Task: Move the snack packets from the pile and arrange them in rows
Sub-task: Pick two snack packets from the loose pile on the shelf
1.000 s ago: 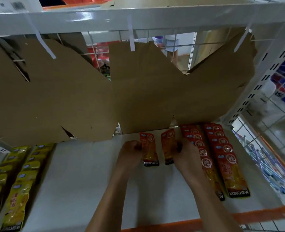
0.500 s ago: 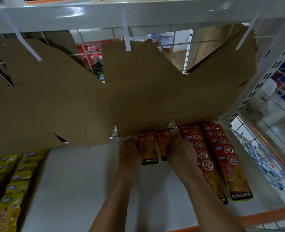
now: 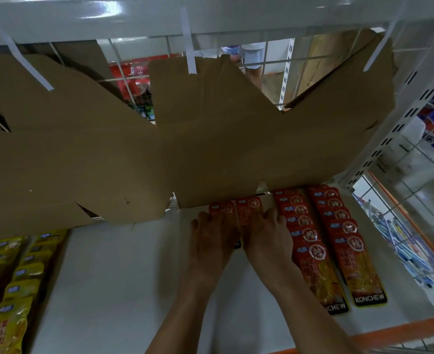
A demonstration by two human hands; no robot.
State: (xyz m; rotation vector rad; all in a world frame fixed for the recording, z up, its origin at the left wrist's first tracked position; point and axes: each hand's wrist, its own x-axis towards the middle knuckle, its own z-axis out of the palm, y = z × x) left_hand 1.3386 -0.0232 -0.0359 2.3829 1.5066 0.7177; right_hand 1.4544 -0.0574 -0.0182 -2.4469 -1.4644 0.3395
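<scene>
Both hands have pushed two red snack packets deeper into the shelf over the last second, sliding them back until their top ends sit under the lower edge of the hanging cardboard sheet [image 3: 210,149]. The left hand [image 3: 210,238] lies flat on the left packet [image 3: 222,209], fingers extended and pressing rather than curled; the right hand [image 3: 267,236] presses the right packet [image 3: 250,205] the same way, with the two packets side by side and their edges touching. Only the packets' upper halves and a sliver of black bottom band between the wrists are visible.

Just right of the right hand, two finished rows of red packets [image 3: 338,241] run from the cardboard toward the shelf's orange front lip [image 3: 402,330], each packet overlapping the one behind it. Far left of the cardboard's lower corner, rows of yellow packets [image 3: 22,272] lie in the same overlapped order. The white shelf surface [image 3: 113,282] between the yellow rows and the hands carries nothing visible.

By the look of it, the job is partly done: two red rows are complete, and two more are only starting with their rearmost packets. The pile the packets come from is not in view, so how many remain cannot be told.
</scene>
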